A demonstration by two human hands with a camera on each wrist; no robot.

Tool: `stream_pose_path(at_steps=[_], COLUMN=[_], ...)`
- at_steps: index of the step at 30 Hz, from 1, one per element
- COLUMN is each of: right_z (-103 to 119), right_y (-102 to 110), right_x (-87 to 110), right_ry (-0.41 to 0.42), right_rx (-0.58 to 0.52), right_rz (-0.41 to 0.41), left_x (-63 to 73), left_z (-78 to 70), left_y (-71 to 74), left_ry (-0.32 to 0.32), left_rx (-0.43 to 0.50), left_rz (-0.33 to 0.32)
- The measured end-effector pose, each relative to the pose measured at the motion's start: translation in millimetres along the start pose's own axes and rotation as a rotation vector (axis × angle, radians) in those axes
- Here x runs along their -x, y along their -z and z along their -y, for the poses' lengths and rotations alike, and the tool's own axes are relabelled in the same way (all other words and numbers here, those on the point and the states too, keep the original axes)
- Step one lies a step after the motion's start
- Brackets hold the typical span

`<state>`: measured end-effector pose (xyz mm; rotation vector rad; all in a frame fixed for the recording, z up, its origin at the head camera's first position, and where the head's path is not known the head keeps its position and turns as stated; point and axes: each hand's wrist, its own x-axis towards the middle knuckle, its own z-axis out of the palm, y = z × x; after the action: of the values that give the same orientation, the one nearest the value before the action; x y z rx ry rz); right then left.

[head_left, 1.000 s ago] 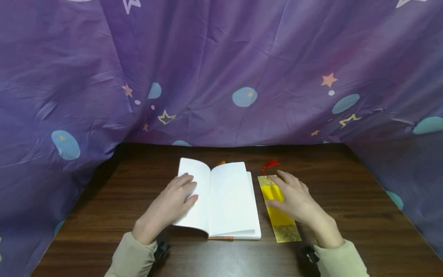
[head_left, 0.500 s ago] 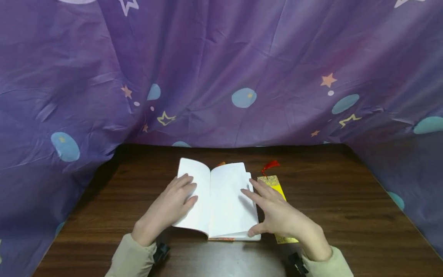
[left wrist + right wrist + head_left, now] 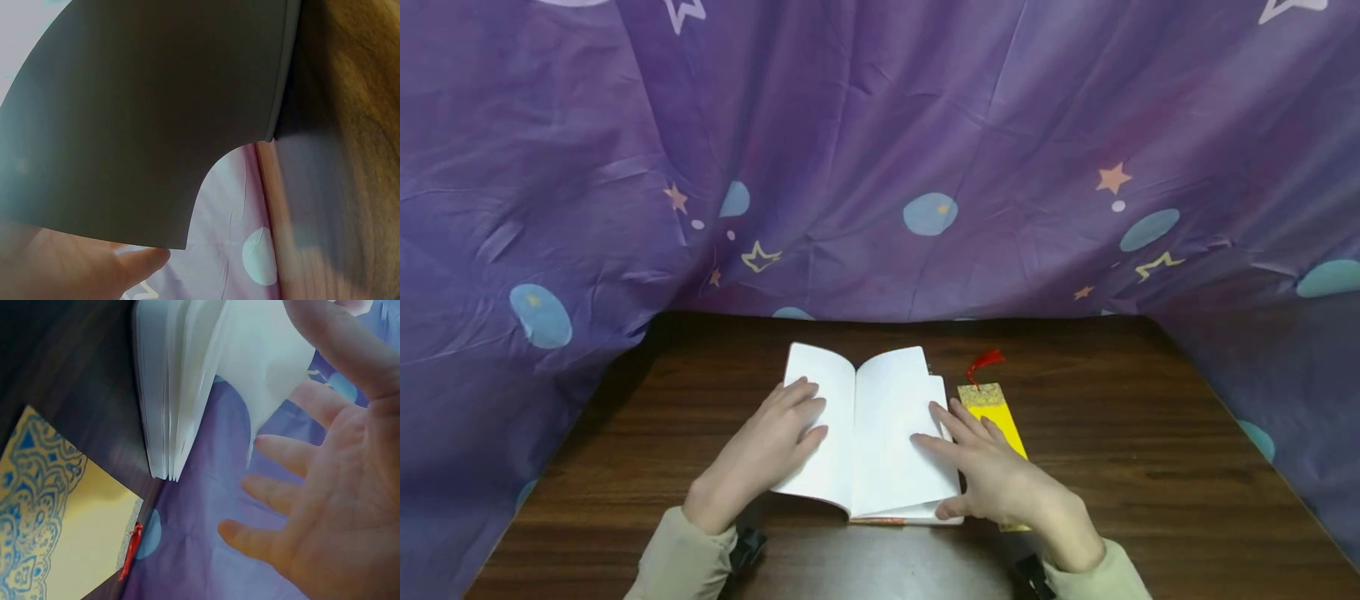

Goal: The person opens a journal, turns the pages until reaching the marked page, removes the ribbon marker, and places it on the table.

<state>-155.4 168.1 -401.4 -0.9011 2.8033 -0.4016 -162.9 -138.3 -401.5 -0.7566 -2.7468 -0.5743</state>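
A blank-paged notebook (image 3: 887,442) lies spread out in front of me. Resting on its left page is my left hand (image 3: 760,450), fingers extended; the left wrist view shows the shaded underside of that raised page (image 3: 144,125). My right hand (image 3: 1000,483) has its fingers spread over the outer edge of the right page, thumb near the lower corner. In the right wrist view the fingers (image 3: 275,494) are extended beside a curved loose page (image 3: 269,369), which stands away from the page block (image 3: 178,394); contact is unclear. A yellow bookmark (image 3: 988,406) lies partly hidden under the right hand.
A red tassel (image 3: 983,363) extends from the bookmark's far end. The dark wooden table (image 3: 1150,433) reaches back to a purple curtain (image 3: 880,150) patterned with stars and planets, which also hangs along both sides.
My right hand has moved left from over the bookmark to the right page's outer edge, uncovering the bookmark's upper part. That page has shifted slightly. The left hand stays put.
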Motion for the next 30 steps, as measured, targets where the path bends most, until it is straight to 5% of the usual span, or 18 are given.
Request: stream_pose_path(at_steps=[9, 19, 25, 30], right_z=[-5, 13, 30, 49], right_y=[-3, -6, -11, -19], right_x=[-3.7, -17.2, -23.7, -27.4], right_ry=[0.180, 0.493, 0.492, 0.358], right_rx=[-0.013, -0.019, -0.072, -0.223], right_rz=[-0.220, -0.498, -0.604, -0.619], left_x=[0.5, 0.2, 0.5, 0.2], left_z=[0.4, 1.1, 1.7, 2.4], left_y=[-0.5, -0.3, 0.5, 3.0], left_ry=[-0.018, -0.035, -0.036, -0.030], left_rx=[-0.004, -0.003, -0.003, 0.007], left_rz=[-0.019, -0.033, -0.037, -0.031])
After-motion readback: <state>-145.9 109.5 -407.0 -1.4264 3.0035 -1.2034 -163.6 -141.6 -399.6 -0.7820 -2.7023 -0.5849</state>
